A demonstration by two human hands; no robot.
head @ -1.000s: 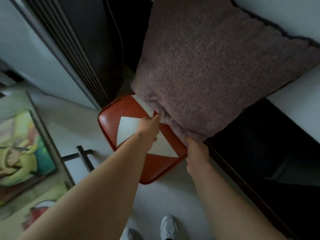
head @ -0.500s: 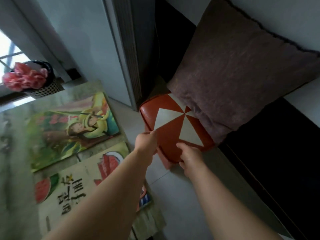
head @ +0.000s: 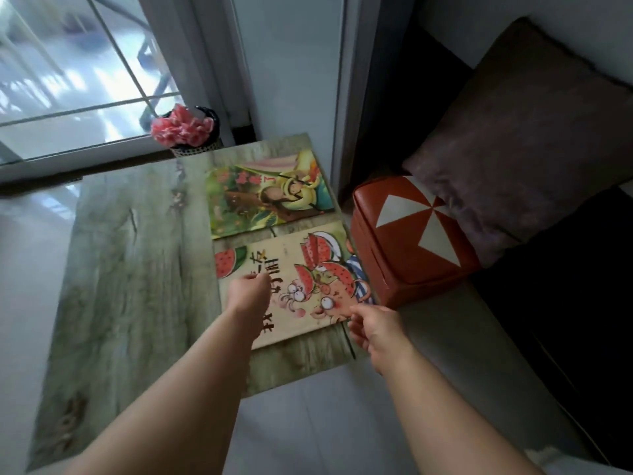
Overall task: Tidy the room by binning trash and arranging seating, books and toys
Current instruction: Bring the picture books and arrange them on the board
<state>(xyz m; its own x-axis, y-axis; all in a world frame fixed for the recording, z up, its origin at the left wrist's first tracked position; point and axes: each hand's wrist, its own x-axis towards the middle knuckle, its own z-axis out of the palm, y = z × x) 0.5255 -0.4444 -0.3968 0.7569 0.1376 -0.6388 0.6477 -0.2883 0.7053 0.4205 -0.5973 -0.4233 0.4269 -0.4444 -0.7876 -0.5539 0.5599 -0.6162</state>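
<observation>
lying flat at the right edge of the low wood-grain table (head: 137, 269), just beside the orange stool (head: 411, 248), the cream watermelon picture book (head: 286, 257) with cartoon faces; left hand (head: 248, 291) loosely curled and empty over its cover, right hand (head: 375, 329) at its near corner, grip indeterminate.
</observation>
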